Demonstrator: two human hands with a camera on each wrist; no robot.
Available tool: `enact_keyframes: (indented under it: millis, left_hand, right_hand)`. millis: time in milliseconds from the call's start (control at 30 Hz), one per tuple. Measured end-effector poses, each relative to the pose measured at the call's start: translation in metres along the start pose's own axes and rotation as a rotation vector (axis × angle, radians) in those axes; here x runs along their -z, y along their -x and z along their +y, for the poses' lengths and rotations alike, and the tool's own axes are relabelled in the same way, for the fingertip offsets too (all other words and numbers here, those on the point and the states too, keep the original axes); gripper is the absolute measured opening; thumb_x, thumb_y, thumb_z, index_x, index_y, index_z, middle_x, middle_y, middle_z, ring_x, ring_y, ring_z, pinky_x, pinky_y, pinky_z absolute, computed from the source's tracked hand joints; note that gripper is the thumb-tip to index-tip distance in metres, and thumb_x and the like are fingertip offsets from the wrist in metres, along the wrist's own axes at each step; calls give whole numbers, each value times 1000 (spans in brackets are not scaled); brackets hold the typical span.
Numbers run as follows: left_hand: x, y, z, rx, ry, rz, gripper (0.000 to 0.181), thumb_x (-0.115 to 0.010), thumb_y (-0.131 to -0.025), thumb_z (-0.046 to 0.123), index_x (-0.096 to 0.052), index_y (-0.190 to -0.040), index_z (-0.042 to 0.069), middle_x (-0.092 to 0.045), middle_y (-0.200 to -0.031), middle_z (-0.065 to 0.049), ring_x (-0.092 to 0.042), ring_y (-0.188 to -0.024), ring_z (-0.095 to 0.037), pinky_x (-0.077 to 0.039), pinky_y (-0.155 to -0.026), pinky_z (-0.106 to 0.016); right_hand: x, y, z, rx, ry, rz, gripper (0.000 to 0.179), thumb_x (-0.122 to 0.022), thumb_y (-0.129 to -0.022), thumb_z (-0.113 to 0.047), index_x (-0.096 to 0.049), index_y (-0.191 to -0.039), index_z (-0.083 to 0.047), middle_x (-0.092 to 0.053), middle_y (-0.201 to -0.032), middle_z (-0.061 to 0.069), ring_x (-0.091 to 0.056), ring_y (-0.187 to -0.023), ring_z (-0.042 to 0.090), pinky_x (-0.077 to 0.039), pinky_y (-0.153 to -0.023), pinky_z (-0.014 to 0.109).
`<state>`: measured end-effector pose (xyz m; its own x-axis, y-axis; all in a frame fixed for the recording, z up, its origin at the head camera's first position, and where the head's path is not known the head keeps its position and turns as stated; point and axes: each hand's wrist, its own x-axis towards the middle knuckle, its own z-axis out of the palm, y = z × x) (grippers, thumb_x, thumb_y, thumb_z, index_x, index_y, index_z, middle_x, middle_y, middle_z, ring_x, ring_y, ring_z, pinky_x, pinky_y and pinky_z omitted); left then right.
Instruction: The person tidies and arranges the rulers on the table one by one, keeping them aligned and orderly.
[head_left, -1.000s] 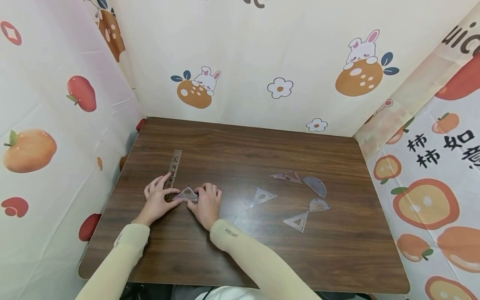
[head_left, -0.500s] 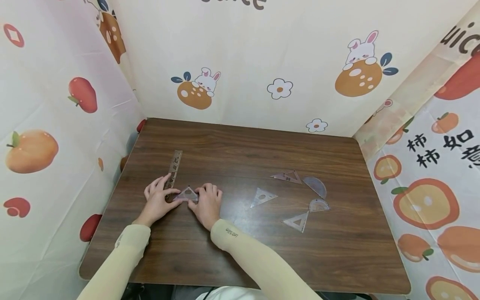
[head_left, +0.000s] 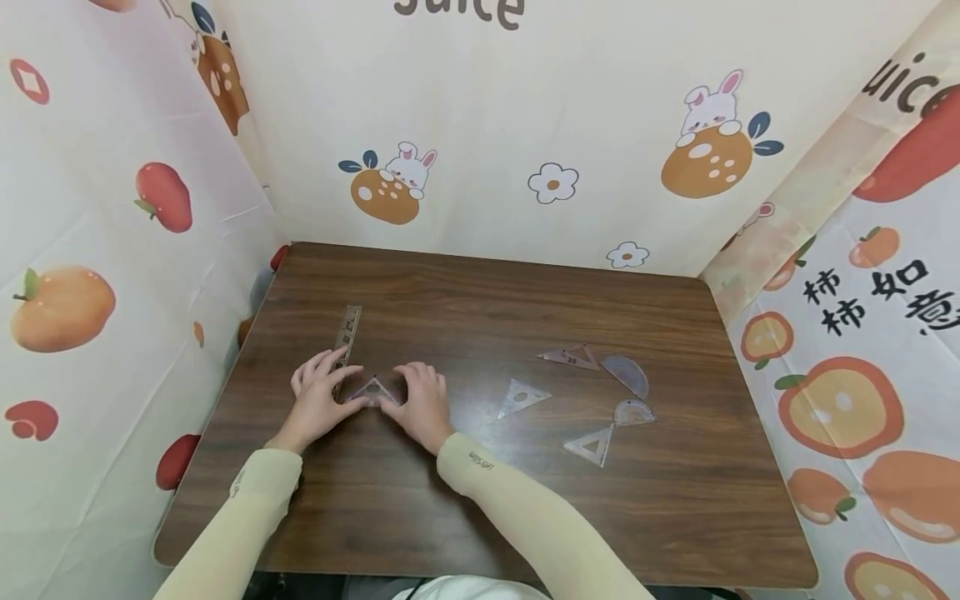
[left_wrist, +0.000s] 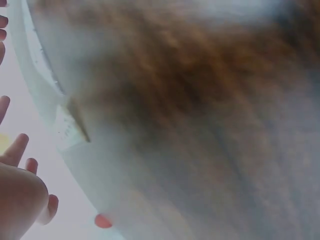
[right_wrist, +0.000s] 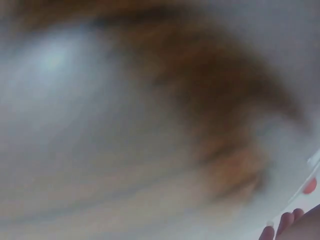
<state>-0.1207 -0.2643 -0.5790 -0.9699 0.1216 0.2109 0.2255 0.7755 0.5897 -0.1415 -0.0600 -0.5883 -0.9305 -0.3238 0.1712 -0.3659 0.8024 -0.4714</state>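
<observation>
A clear set square [head_left: 374, 385] lies on the table between both hands in the head view. My left hand [head_left: 318, 402] has its thumb at the square's lower left corner, its index finger held above. Its other fingers reach over a clear ruler [head_left: 347, 330] with cut-out shapes, partly covered by the hand. My right hand [head_left: 422, 406] touches the lower right corner with its thumb, index finger lifted away. In the left wrist view, the left hand [left_wrist: 22, 195] is at the edge; in the right wrist view, only fingertips of the right hand [right_wrist: 287, 226] show.
Right of the hands on the brown table [head_left: 465, 492] lie a set square with a round hole [head_left: 523, 397], a pinkish set square [head_left: 573, 357], a protractor [head_left: 626, 376], a smaller protractor [head_left: 633, 412] and another set square [head_left: 592, 446]. Printed curtains surround the back and sides.
The right hand's index finger has lifted off the set square and the hand has turned slightly. The left index finger has risen a little. The head view has shifted slightly.
</observation>
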Motion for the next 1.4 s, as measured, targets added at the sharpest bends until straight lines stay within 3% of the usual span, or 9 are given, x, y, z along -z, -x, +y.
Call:
enact_keyframes:
  millis: [400,833,1067,1400]
  left_hand:
    - [-4,-16,28,-38,31,31,58,-84,-72,28,-64,-122,10,-40,-149,-15,-25,-137,-40,-6,-104,-65]
    - [-17,-34,61,-27,67,56,71,-83,-74,29,-53,-135,11,-43,-149,-13,-28,-141,-39,-9,-109,-68]
    - [-33,-38,80,-12,61,44,75,-81,-75,34,-48,-139,10,-43,-149,-10,-29,-141,-35,-10,-110,-66]
    - [-59,-47,118,-18,61,-14,80,-79,-76,39,-45,-142,9,-41,-151,-10,-26,-143,-34,-8,-112,-65]
  right_hand:
    - [46,-5,37,91,-51,54,54,-67,-83,-52,-58,-125,-19,-60,-123,-4,-54,-115,15,-40,-98,35]
    - [74,-3,76,117,-55,137,57,-70,-82,-50,-57,-127,-17,-60,-127,-2,-53,-119,18,-38,-104,41]
    - [92,6,102,94,-65,132,59,-69,-83,-50,-55,-131,-17,-57,-133,-2,-50,-125,18,-34,-110,44]
    - [122,23,142,86,-59,149,63,-73,-81,-46,-55,-132,-14,-57,-134,2,-51,-124,22,-35,-108,48]
